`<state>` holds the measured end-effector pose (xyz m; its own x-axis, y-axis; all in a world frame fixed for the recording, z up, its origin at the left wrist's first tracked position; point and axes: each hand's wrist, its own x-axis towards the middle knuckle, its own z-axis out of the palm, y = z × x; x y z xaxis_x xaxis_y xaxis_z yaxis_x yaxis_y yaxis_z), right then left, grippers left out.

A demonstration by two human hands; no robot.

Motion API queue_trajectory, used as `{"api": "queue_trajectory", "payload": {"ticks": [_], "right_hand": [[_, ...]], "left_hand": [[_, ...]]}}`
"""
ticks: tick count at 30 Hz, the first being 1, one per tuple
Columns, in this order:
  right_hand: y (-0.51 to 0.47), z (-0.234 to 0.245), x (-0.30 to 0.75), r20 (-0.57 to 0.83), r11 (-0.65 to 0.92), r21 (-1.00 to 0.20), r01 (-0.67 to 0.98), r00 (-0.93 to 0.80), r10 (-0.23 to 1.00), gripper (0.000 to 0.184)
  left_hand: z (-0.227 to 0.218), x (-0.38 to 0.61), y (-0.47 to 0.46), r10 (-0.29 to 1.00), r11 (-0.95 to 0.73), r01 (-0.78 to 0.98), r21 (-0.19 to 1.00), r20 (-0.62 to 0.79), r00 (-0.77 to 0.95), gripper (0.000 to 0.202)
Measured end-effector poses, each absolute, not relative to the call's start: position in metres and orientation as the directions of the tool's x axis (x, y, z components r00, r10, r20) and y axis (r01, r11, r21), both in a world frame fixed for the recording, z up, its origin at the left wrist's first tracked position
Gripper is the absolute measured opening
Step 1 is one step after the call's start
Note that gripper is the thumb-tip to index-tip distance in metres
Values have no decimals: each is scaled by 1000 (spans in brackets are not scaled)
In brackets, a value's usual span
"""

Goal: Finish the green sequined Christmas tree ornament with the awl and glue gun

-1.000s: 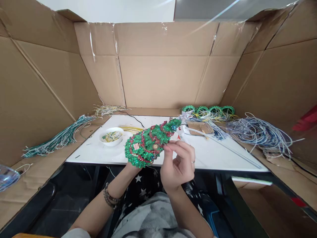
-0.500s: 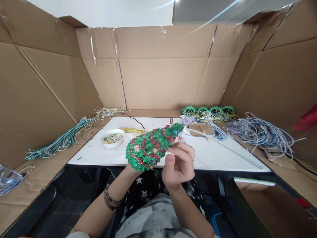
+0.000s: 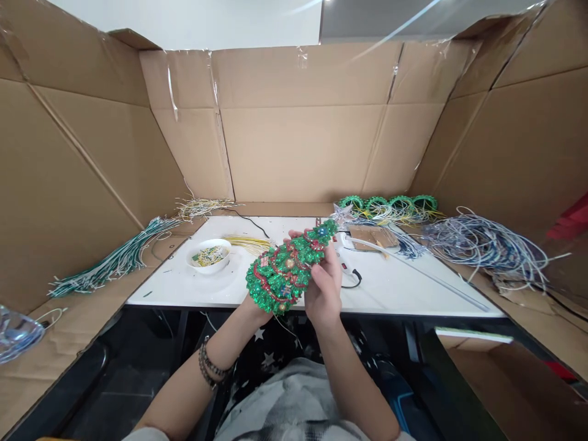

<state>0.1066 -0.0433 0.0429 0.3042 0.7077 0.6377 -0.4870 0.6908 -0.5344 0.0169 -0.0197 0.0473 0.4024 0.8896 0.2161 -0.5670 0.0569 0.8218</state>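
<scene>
Green and glittering, the cone-shaped tree strung with red garlands (image 3: 280,278) is held tilted over the near edge of the flat white table (image 3: 408,288), its tip up and to the right. Its weight is apparently borne from behind by the bare left hand (image 3: 258,311), whose opening cannot be told, being mostly hidden. Its right side is clasped by the half-curled bare right hand (image 3: 325,294), thumb in front, presumably to keep the ornamented face turned upward for viewing.
</scene>
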Motion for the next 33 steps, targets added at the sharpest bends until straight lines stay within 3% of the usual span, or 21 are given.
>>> {"api": "queue_trajectory", "payload": {"ticks": [4,14,21,33], "right_hand": [[-41,41,108,617,701,-570,-428,340,710,39],[-38,32,103,541,719,-633,-287,501,676,32],[-39,27,101,613,765,-551,-334,461,642,48],[-32,24,103,616,760,-608,-232,466,635,48]], "left_hand": [[40,14,-18,885,147,-564,813,146,441,36],[36,18,-16,855,199,-563,802,139,500,35],[36,19,-14,845,247,-585,772,125,521,31],[41,12,-17,814,228,-570,790,166,556,34]]}}
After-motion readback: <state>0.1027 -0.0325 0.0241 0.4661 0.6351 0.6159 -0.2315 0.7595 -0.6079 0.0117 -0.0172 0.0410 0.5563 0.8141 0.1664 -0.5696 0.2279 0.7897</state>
